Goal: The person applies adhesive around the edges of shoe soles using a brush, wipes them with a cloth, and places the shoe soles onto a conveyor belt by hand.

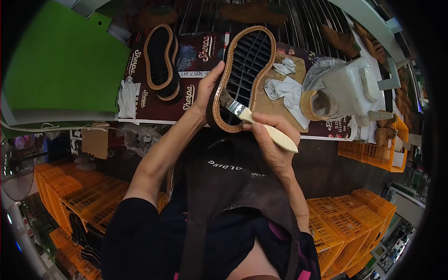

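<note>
My left hand (208, 88) holds a shoe sole (248, 58) by its left edge. The sole has a black ribbed inside and a tan stitched rim. In my right hand (274, 140) is a brush (280, 139) with a pale wooden handle, its bristles touching the inner left side of the rim near the lower end. Another sole (160, 58) lies to the left on dark red printed card (189, 93). Right of the held sole are crumpled white papers (285, 91) on a brown board (298, 70).
A jar (319, 103) and a cloudy plastic container (352, 86) stand on the right. Metal rack bars (205, 18) with brown shoe parts (338, 39) run behind. Orange crates (77, 191) are stacked at lower left and right. A green panel (56, 60) fills the upper left.
</note>
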`<state>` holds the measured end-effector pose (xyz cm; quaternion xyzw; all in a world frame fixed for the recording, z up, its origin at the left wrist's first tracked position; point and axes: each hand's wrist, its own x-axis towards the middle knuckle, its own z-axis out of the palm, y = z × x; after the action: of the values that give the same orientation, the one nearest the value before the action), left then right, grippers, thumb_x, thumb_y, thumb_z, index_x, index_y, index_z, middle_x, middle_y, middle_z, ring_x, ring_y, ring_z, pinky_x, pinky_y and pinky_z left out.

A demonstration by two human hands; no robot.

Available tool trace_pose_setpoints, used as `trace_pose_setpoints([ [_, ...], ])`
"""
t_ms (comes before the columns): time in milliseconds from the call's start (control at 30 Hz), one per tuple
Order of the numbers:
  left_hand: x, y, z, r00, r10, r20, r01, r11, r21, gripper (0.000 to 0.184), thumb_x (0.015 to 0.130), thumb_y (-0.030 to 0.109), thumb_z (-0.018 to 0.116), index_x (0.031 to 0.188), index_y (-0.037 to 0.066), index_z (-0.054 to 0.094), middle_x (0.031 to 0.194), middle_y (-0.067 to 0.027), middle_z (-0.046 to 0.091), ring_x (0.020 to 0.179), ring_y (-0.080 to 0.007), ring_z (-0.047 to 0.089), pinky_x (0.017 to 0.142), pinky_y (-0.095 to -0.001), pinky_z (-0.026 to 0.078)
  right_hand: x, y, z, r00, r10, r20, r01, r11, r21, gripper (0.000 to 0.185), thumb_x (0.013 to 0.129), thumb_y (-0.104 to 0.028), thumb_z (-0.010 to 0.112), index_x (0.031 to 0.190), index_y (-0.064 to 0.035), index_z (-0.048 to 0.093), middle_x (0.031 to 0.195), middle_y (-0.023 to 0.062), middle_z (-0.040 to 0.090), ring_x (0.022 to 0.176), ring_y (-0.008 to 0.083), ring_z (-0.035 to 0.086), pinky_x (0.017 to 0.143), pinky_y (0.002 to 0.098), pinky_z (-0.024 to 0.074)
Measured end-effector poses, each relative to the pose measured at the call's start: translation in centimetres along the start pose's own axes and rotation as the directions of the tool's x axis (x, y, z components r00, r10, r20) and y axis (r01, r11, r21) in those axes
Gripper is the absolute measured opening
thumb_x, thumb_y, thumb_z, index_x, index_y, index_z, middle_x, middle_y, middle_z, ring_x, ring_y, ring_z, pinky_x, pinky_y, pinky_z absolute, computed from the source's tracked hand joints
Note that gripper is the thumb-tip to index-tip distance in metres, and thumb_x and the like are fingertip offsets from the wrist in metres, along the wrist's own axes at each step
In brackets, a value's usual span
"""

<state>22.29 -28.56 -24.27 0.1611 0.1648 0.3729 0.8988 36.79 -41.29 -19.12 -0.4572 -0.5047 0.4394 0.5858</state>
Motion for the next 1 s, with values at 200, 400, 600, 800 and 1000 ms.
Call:
trace_pose_setpoints([
  [200,-0.4,0.5,0.7,1.000,-0.016,-0.001,0.016,1.000,0.012,0.040,0.097,0.035,0.040,0.111,0.002,0.058,0.099,-0.0120,0.066,0.083,-0.0180,0.067,0.073,-0.0297,0.057,-0.2,-1.8,-0.5,0.989,0.063,0.134,-0.056,0.997,-0.057,0.016,0.087,0.001,0.059,0.101,0.0076,0.060,0.091,0.0158,0.066,0.083,0.0170,0.066,0.076,0.0245,0.0521],
  [400,-1.0,0.7,1.0,0.985,-0.168,0.027,0.169,0.985,-0.036,0.039,0.096,0.034,0.043,0.109,0.002,0.060,0.095,-0.0110,0.067,0.079,-0.0172,0.067,0.070,-0.0291,0.058,0.7,-3.7,-1.0,0.965,0.152,0.215,-0.168,0.984,0.059,0.016,0.084,-0.001,0.063,0.099,0.0056,0.063,0.088,0.0123,0.068,0.079,0.0142,0.067,0.070,0.0212,0.0514],
  [600,-1.3,1.3,2.1,0.968,-0.251,-0.028,0.248,0.966,-0.072,0.039,0.095,0.034,0.045,0.114,0.002,0.057,0.098,-0.0103,0.066,0.079,-0.0167,0.067,0.071,-0.0278,0.057,3.2,-4.3,-1.7,0.909,0.065,0.412,-0.110,0.990,0.088,0.015,0.083,-0.001,0.064,0.096,0.0057,0.063,0.088,0.0125,0.067,0.077,0.0155,0.067,0.068,0.0224,0.0533],
  [800,-1.0,1.5,2.1,0.929,-0.369,0.012,0.367,0.926,0.084,0.046,0.095,0.038,0.045,0.123,0.002,0.052,0.109,-0.0105,0.063,0.089,-0.0175,0.064,0.080,-0.0300,0.053,5.2,-5.0,-1.8,0.833,0.092,0.545,-0.121,0.993,0.018,0.015,0.081,-0.003,0.066,0.094,0.0047,0.065,0.083,0.0117,0.069,0.074,0.0146,0.067,0.066,0.0224,0.0527],
  [1000,0.1,0.5,-0.7,0.783,-0.589,0.201,0.604,0.796,-0.019,0.058,0.093,0.047,0.045,0.127,0.001,0.048,0.115,-0.0169,0.060,0.094,-0.0237,0.064,0.081,-0.0349,0.053,7.3,-4.3,-2.4,0.722,0.142,0.677,-0.195,0.981,0.002,0.018,0.080,-0.005,0.068,0.095,0.0043,0.065,0.082,0.0115,0.069,0.072,0.0139,0.066,0.063,0.0227,0.0516],
])
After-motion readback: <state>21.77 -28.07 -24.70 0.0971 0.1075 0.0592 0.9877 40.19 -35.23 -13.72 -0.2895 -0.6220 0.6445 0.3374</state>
